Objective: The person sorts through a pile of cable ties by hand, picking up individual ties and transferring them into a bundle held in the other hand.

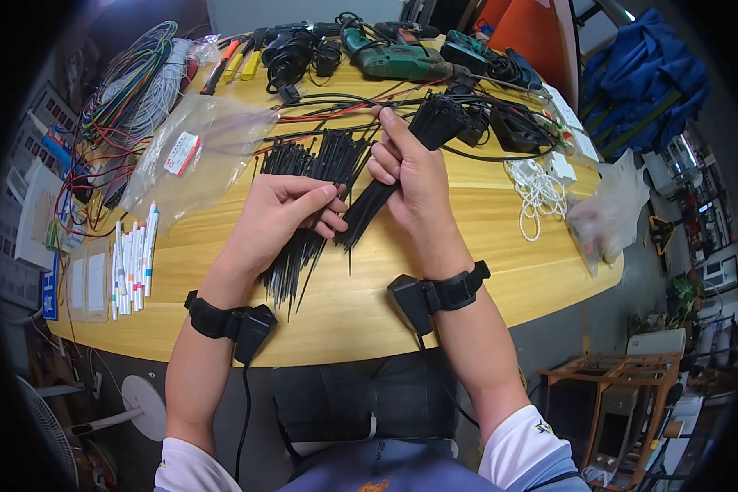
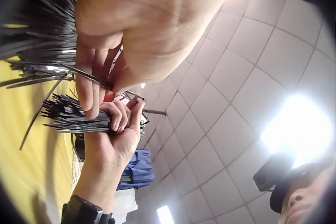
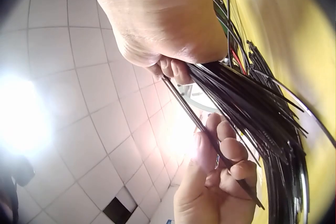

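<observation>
My right hand [image 1: 418, 176] grips a thick bundle of black cable ties [image 1: 439, 121], heads up at the far side and tails slanting down toward me. My left hand [image 1: 283, 215] pinches a thin black cable tie [image 3: 195, 121] between thumb and fingers. In the right wrist view this tie runs from the right fingertips [image 3: 181, 71] down across the left hand. Beneath and beyond the left hand, a spread pile of more black cable ties [image 1: 291, 160] lies on the wooden table [image 1: 500, 271].
An open clear plastic bag [image 1: 221, 123] lies left of the pile, with several markers [image 1: 133, 258] nearer me. Power drills [image 1: 402, 61] and black cables line the back. White beaded cord [image 1: 537, 193] and a filled plastic bag [image 1: 607, 213] sit at the right edge.
</observation>
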A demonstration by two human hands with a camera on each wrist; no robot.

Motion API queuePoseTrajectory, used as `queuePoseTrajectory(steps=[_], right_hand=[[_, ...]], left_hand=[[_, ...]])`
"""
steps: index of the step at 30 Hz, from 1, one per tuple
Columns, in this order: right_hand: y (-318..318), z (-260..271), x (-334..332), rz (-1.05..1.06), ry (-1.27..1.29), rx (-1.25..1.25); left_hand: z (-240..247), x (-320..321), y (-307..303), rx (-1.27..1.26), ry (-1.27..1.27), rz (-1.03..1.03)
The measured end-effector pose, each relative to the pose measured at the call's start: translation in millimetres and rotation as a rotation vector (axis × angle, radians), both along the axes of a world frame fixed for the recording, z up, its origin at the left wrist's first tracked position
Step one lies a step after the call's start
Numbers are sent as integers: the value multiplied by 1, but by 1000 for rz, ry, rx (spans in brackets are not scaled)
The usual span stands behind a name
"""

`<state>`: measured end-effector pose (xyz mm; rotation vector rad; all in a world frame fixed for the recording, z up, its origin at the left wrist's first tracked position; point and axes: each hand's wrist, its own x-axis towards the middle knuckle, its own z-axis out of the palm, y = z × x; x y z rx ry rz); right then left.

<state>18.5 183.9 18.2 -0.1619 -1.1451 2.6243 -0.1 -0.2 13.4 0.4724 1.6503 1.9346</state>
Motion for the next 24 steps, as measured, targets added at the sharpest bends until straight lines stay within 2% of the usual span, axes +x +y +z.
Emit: queuePoseTrajectory(steps=[9,16,24], right_hand=[[-1,4,1,2,-11,37],[-2,4,2,28,-25,69],[-8,0,3,201,-125,143]], left_hand=[[-1,-2,-3,-51,28,-65],[-1,1,0,13,31,-16],[-6,-5,-2,5,73,18]])
